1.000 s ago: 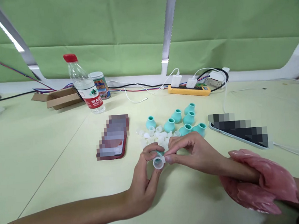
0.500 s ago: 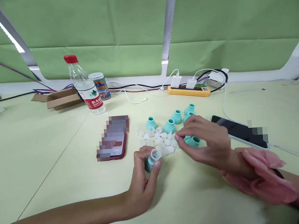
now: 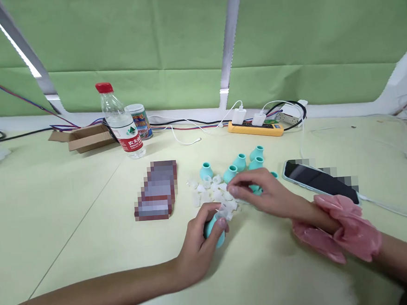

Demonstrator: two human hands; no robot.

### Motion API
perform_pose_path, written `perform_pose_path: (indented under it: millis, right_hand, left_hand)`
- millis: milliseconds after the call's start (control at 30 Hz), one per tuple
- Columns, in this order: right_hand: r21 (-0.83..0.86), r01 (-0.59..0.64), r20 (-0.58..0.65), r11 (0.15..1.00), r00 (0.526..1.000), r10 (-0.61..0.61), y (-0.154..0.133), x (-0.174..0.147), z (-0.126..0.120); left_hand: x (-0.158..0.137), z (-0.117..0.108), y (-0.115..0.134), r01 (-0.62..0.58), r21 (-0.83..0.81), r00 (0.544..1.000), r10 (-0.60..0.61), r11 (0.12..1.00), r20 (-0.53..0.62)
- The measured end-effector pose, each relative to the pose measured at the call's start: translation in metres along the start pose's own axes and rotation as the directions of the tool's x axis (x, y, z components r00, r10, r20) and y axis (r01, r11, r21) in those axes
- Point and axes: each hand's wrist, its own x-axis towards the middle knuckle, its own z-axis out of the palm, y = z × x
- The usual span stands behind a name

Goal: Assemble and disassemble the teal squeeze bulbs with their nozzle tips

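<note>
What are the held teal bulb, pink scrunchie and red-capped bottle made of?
Teal bulb: probably silicone or rubber, from its even colour and soft sheen. Pink scrunchie: shiny folds suggest satiny fabric or plastic film. Red-capped bottle: probably plastic, glossy and see-through.

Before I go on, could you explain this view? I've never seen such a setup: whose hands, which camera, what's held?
There's no machine: a camera worn on a person's head looks forward and down at their bare left hand and right hand. The left grips a teal bulb, a translucent piece at its neck. The right hovers by loose whitish pieces; whether its pinched fingers hold anything isn't clear. On the pale table are more teal bulbs and two phones, one left, one right. Behind stands a water bottle.
</note>
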Motion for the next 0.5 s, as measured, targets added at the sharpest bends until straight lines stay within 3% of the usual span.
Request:
perform_pose_path:
  millis: [67, 133, 300, 433, 500]
  right_hand:
    - [0.075, -0.024, 0.165, 0.997, 0.986, 0.011, -0.012, -0.006, 0.006]
    - [0.103, -0.007, 0.211, 0.995, 0.977, -0.015, -0.019, -0.011, 0.017]
    - [0.089, 0.042, 0.073, 0.995, 0.996, -0.048, -0.024, -0.020, 0.038]
    - [0.002, 0.072, 0.078, 0.997, 0.994, -0.072, -0.028, -0.020, 0.037]
    - [0.047, 0.048, 0.116, 0.998, 0.992, -0.053, -0.030, -0.019, 0.035]
  left_hand:
    - [0.000, 0.001, 0.000, -0.015, 0.011, 1.000, 0.015, 1.000, 0.010]
    - [0.001, 0.002, -0.001, -0.008, 0.036, 0.999, 0.007, 0.999, 0.035]
    - [0.002, 0.002, -0.001, -0.023, 0.235, 0.984, -0.018, 0.972, 0.175]
    - [0.001, 0.001, 0.003, -0.090, 0.246, 0.975, 0.035, 0.965, 0.219]
    - [0.001, 0.001, 0.003, -0.111, 0.255, 0.977, 0.058, 0.960, 0.207]
